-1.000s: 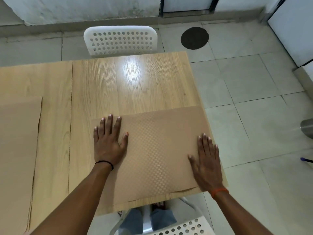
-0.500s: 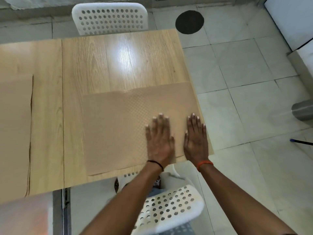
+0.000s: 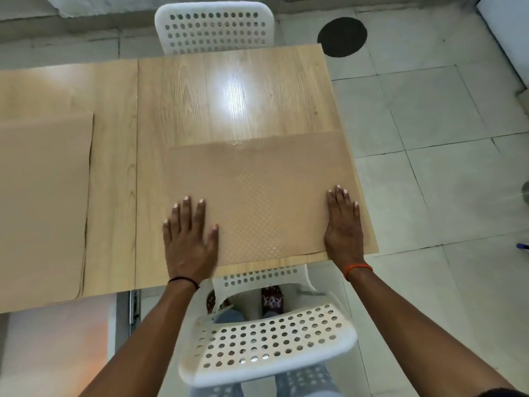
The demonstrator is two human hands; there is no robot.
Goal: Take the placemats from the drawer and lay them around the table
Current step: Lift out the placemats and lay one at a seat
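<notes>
- The floor (image 3: 435, 156) is pale square tile with dark grout lines; a round black patch (image 3: 342, 36) sits on it beyond the far right corner of the tabletop, and a low grey wall base runs along the top of the view.
- The tabletop (image 3: 229, 90) is light wood grain, made of two panels that meet at a straight seam left of centre; a bright glare spot lies on the right panel.
- To the right of the tabletop the tiled floor is open; a white panel stands at the upper right corner of the view.
- A white perforated chair (image 3: 214, 27) stands at the far edge of the tabletop, and a second white perforated chair (image 3: 266, 339) is tucked at the near edge, between the person's forearms.
- A tan placemat (image 3: 257, 196) lies flat on the right panel, its long axis running left to right, its near edge just inside the tabletop's near edge and its right edge close to the tabletop's right edge.
- Another tan placemat (image 3: 43, 196) lies flat on the left panel, partly cut off by the frame, well apart from the first.
- The left hand (image 3: 190, 239) presses flat at the first placemat's near left corner, fingers spread and extended, gripping nothing.
- The right hand (image 3: 343, 224) presses flat at its near right corner, fingers straight and together, gripping nothing.
</notes>
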